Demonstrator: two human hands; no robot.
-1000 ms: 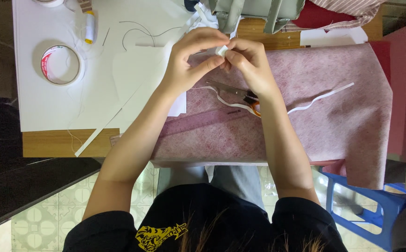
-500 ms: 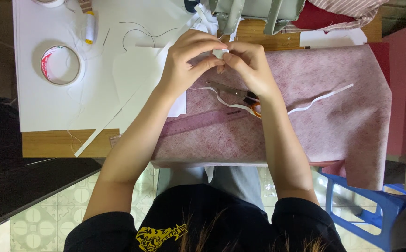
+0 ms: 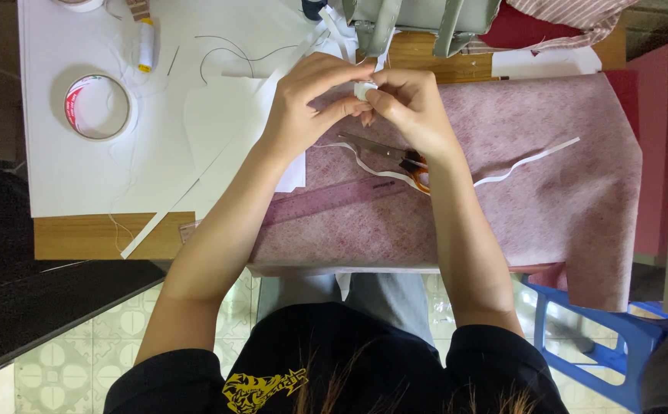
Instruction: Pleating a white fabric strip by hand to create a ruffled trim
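Nearest, a clear ruler (image 3: pixel 334 201) and scissors (image 3: pixel 395 152) are lying on pink fabric (image 3: pixel 503 199). Just beyond, the left hand (image 3: pixel 307 103) and right hand (image 3: pixel 411 107) are pinching a small white piece (image 3: pixel 363 90) together above the desk (image 3: pixel 111 236), apparently folding it; tape roll (image 3: pixel 98 107) farther left.

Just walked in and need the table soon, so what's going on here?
A person seated at the table pinches a small white piece between the left hand and right hand, above a pinkish-purple fabric sheet. Orange-handled scissors, a white strip and a ruler lie on the fabric. A tape roll sits on white paper.
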